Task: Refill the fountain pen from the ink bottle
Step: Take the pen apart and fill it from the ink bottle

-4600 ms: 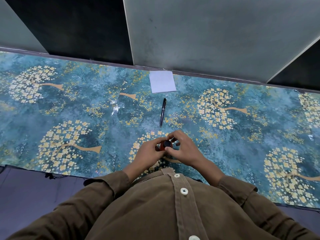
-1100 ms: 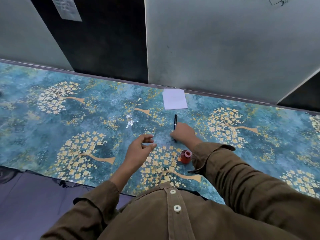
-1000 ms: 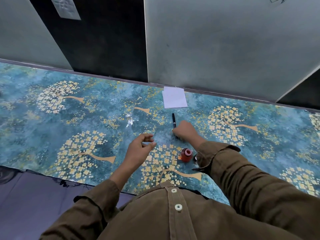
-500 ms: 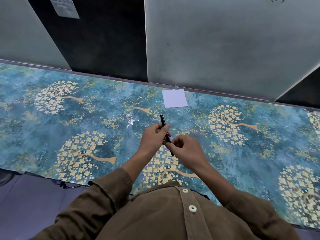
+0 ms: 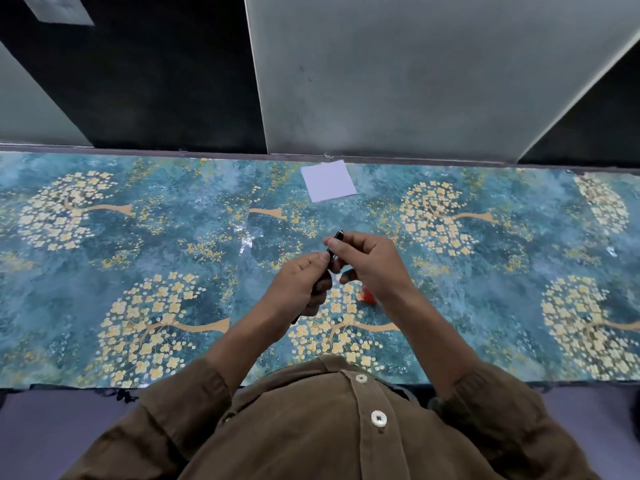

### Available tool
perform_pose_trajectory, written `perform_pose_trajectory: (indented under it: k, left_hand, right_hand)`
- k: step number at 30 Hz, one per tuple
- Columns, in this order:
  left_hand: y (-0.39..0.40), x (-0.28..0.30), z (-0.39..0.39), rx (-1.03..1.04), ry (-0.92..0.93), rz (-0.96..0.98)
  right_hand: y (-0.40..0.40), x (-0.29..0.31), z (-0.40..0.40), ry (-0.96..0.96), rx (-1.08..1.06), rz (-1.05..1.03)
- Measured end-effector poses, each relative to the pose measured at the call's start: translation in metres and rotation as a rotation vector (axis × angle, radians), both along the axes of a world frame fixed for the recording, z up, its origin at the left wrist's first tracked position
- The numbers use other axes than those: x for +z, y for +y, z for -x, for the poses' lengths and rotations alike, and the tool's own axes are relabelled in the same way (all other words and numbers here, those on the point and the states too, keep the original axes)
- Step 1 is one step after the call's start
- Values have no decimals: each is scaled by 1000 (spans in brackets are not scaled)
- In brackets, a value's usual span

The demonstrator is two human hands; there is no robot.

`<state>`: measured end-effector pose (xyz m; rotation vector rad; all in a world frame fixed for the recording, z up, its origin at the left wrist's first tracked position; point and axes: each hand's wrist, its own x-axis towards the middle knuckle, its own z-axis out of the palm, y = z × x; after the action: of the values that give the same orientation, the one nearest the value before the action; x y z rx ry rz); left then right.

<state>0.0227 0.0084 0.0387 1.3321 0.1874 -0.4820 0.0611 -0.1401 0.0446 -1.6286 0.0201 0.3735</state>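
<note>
The slim black fountain pen (image 5: 329,252) slants up and away, gold-trimmed tip farthest; left hand (image 5: 300,287) grips its lower barrel, right hand (image 5: 371,263) pinches its upper end.

head view, looking steeply down, table (image 5: 104,271) close below

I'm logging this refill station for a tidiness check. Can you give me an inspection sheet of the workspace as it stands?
Surface: blue floral table cover, glossy.
Job's things: fountain pen held above the table in both hands; red ink bottle mostly hidden under the right wrist.
Clutter: white paper square at the far edge.
Grippers: left hand and right hand both grip the pen.
Cables: nothing seen.
Surroundings: grey and black wall panels.
</note>
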Motion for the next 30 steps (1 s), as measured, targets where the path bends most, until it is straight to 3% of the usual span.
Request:
perform_pose_trajectory:
  k: [8, 14, 30]
  left_hand:
    - [12, -9, 8, -58, -65, -225]
    - [28, -10, 1, -84, -87, -161]
    - [39, -32, -5, -32, -143, -246]
  right_hand:
    - [16, -17, 16, 57, -85, -23]
    - [23, -15, 10, 65, -120, -33]
    - [35, -19, 6, -51, -97, 146]
